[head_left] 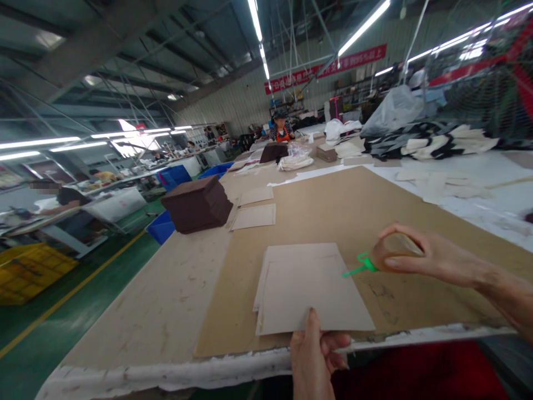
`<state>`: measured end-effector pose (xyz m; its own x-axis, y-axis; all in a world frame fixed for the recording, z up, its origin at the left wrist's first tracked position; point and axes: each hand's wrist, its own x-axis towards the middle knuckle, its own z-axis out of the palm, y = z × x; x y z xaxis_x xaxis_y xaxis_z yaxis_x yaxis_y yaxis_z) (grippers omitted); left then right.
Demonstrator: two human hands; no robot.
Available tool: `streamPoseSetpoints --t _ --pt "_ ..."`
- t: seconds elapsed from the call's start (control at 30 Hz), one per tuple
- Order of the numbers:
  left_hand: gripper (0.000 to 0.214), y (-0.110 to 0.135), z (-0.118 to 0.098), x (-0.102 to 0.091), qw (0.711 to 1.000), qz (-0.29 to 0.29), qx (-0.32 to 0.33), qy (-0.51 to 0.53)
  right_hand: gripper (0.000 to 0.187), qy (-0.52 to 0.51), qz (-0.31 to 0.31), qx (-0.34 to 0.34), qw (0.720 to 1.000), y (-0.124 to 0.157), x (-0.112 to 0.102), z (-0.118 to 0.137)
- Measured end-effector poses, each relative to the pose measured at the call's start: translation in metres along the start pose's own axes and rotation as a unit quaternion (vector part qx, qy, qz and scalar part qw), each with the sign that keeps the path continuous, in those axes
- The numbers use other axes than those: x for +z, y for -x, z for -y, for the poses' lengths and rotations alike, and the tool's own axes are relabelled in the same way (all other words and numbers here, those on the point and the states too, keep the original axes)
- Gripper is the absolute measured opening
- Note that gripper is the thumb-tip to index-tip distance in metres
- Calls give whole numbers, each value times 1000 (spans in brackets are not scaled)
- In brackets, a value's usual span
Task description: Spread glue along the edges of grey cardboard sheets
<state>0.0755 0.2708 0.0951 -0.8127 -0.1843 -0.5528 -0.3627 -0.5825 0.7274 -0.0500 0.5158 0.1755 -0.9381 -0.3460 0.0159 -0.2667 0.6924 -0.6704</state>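
My right hand is wrapped round a glue bottle with a green nozzle, tilted so that its tip points left over the right edge of a beige panel. That panel is the top one of a small, slightly fanned stack of flat beige pieces near the table's front edge. My left hand pinches the stack's front edge, thumb on top and fingers underneath. Whether the nozzle tip touches the panel, I cannot tell. Beyond the stack, two more beige panels lie flat.
A tall pile of dark brown pieces stands at the table's left edge. Brown board covers the table's middle. Black and white fabric and a plastic bag lie at the back right. A co-worker is at the far end.
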Motion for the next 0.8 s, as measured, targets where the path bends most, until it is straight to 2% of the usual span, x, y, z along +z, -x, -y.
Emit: streamPoseSetpoints --t 0.1,0.17,0.37,0.47,0.53,0.7,0.73,0.8 --pt "41 -2 2 -2 1000 4 -2 -2 49 -23 68 -23 997 18 -8 -3" --pt "42 -4 5 -3 1000 1 3 -5 49 -32 78 -24 996 21 -9 -3" --pt "51 -3 5 -5 999 -5 15 -28 52 11 -37 4 999 -8 4 -1" --pt "54 -2 4 -5 1000 6 16 -19 51 34 -66 -11 997 -9 5 -5" --pt "55 -2 4 -5 1000 8 16 -13 50 23 -48 -14 999 3 2 -8" --pt "53 2 1 -1 1000 0 16 -18 48 -56 74 -17 996 41 -6 -14" --pt "51 3 0 -1 1000 -2 21 -17 47 -59 78 -21 995 45 -6 -14" --pt "46 5 -1 0 999 -3 29 -15 45 -50 48 -31 997 48 -5 -15"
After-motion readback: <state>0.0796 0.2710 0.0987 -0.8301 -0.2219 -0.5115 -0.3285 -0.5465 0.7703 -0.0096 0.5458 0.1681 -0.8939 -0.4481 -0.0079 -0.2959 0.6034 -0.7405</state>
